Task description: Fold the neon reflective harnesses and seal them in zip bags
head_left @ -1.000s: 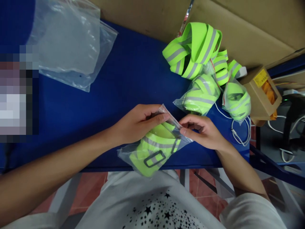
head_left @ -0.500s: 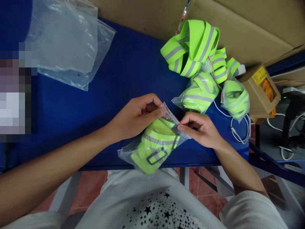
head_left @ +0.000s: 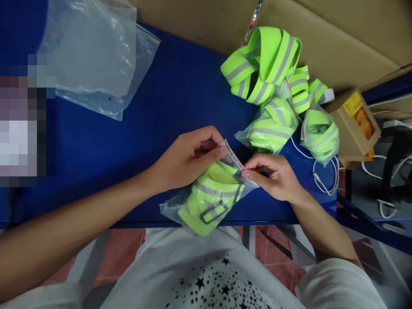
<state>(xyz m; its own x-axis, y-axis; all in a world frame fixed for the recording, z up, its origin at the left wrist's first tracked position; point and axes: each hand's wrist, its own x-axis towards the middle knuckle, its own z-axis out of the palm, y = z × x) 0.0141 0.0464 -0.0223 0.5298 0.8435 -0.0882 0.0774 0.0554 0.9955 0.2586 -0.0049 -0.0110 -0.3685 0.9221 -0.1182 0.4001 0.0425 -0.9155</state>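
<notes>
A clear plastic bag (head_left: 180, 208) with a folded neon-yellow reflective strap (head_left: 212, 195) and its black buckle inside lies at the near edge of the blue table (head_left: 180, 98). My left hand (head_left: 185, 161) pinches the bag's upper left corner between thumb and fingers. My right hand (head_left: 273, 176) pinches the bag's mouth on the right side. Both hands are closed on the top strip of the bag.
Two bagged straps (head_left: 272, 126) and a loose heap of neon straps (head_left: 264, 64) lie at the right back. A stack of clear bags (head_left: 93, 60) lies at the left back. A small cardboard box (head_left: 355, 124), white cables (head_left: 322, 180) and brown cardboard (head_left: 337, 34) sit to the right and behind.
The fingers of both hands have shifted slightly along the bag's mouth, the right hand coming closer to the left. The bag stays in place.
</notes>
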